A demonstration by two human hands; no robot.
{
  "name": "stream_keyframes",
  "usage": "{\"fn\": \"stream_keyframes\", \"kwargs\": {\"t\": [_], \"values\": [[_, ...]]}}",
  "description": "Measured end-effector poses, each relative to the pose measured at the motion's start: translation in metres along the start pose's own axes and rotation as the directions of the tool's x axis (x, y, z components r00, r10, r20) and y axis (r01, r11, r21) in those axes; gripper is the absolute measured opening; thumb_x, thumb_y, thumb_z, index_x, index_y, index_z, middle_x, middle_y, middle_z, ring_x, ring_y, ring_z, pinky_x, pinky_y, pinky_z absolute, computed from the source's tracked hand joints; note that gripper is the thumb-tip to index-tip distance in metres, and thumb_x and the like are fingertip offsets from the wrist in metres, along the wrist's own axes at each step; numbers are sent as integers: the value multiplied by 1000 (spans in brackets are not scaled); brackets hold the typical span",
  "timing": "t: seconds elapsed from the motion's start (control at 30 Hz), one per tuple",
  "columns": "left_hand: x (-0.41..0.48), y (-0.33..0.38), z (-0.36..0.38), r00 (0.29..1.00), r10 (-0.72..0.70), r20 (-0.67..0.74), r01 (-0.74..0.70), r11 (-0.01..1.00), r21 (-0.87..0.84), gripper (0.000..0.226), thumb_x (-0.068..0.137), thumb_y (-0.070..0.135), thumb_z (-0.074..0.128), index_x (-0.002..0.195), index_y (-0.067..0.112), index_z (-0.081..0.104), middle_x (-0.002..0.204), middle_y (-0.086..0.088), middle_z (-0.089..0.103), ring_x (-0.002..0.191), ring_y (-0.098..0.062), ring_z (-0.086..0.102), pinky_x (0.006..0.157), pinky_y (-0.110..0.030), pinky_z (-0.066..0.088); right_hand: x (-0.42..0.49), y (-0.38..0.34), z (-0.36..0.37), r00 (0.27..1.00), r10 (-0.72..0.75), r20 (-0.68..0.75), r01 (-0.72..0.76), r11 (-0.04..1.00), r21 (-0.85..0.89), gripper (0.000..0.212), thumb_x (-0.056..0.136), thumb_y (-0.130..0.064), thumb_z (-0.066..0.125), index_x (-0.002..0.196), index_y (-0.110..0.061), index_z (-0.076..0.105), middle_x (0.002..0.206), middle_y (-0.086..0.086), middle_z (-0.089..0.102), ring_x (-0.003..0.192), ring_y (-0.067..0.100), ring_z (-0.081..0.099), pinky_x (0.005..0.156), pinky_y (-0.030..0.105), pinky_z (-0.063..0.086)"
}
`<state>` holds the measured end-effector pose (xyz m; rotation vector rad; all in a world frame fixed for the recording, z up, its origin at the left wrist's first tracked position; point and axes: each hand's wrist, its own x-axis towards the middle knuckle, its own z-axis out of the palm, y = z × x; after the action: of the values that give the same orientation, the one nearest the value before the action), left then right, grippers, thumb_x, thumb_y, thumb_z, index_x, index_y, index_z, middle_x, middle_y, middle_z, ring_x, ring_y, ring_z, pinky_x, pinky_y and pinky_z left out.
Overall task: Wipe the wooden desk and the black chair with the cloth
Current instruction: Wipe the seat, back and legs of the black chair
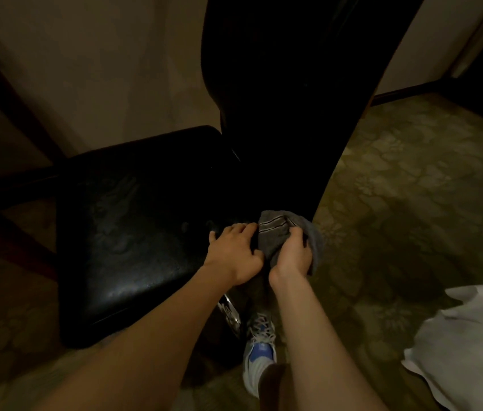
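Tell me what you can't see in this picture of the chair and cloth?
All in the head view.
- The chair back: top cut off by the upper edge, too dark for detail.
- The chair frame: mostly hidden under the seat.
- The cloth: partly covered by the right hand gripping it.
- The wooden desk: lost in the dark.

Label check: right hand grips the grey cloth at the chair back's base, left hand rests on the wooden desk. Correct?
No. Head view: the left hand rests on the black chair seat, not the desk. The right hand does grip the grey cloth at the chair back's base.
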<state>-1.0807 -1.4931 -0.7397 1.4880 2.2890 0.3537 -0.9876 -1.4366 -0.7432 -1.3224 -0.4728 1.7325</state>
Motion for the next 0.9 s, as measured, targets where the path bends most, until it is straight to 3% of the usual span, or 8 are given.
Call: {"fn": "stream_keyframes", "kwargs": {"t": [0.13,0.3,0.4,0.5,0.67,0.77,0.9], "values": [[-3,-6,1,1000,1,-25,-1,1000,-19,61,95,38,49,152,24,33,150,-4,42,140,-25,35,119,-50,20,-6,3,6,993,-83,84,90,992,-86,42,101,-24,54,143,-17,49,131,6,60,110,20,61,86,30,51],[-2,-5,0,1000,2,-22,-2,1000,2,63,95,38,49,154,23,33,157,0,36,144,-23,30,122,-47,16,8,7,6,998,35,48,-32,998,-52,48,103,-27,52,149,-20,40,141,8,53,126,30,54,108,46,44],[0,-5,0,1000,-9,-13,8,1000,-3,63,95,39,50,154,25,32,157,0,35,143,-23,30,121,-47,18,11,7,2,995,94,24,-94,996,-6,50,101,-27,56,148,-18,42,141,10,54,123,31,55,104,45,47],[0,-4,-1,1000,-15,-6,15,1000,-7,64,95,39,50,155,26,31,158,1,34,145,-23,28,122,-47,17,9,2,-2,990,143,10,-143,989,45,47,99,-25,58,143,-11,46,127,11,58,112,30,58,95,42,48],[-6,-6,-2,1000,-10,23,10,1000,-18,63,96,40,51,155,26,32,160,2,31,145,-23,26,122,-48,17,3,9,-9,978,207,39,-207,978,-4,47,94,-25,60,138,-11,51,127,15,62,114,34,60,104,50,47],[-11,-5,-6,999,-4,52,5,1000,-19,67,96,38,53,156,24,28,163,3,23,149,-23,20,124,-46,11,-1,17,-10,977,210,43,-207,977,-54,51,91,-27,62,138,-12,51,126,15,63,113,36,61,104,52,48],[-11,-11,-5,996,19,90,-10,995,-99,68,96,27,53,158,23,24,167,4,11,154,-15,5,122,-38,-8,-7,23,-10,977,208,38,-204,975,-88,52,91,-29,62,139,-12,49,128,17,61,117,38,58,105,55,46]]}}
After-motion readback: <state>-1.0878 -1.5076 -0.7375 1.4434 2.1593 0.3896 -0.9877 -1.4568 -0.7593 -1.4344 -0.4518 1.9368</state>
